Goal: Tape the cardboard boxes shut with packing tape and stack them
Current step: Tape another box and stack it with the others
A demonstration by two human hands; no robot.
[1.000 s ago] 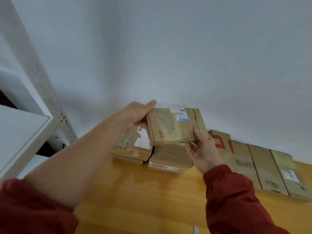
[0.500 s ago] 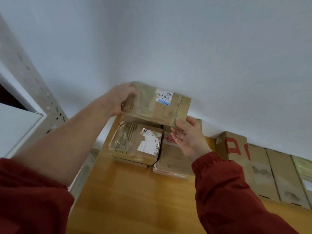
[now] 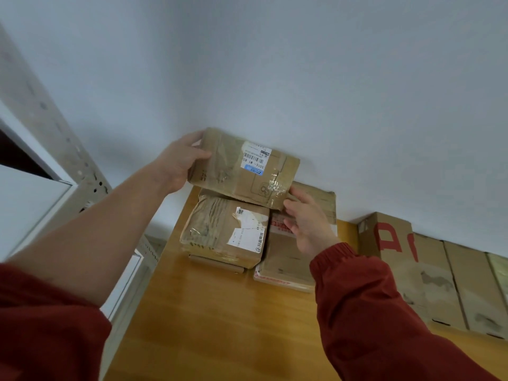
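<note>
We've got our left hand (image 3: 180, 167) stretched far forward, forearm bare, red sleeve pushed up, thumb on top and fingers curled in a grip. Our right hand (image 3: 309, 225) reaches in beside it, fingers extended and loosely spread, red cuff at the wrist.

Single head-worn wide-angle view, looking forward and down from above the person's forearms toward the wall (image 3: 302, 78) at 12 o'clock. The tabletop (image 3: 220, 325) fills the near field from 6 o'clock; a shelf frame (image 3: 55, 138) edges the view at 9 o'clock.
</note>
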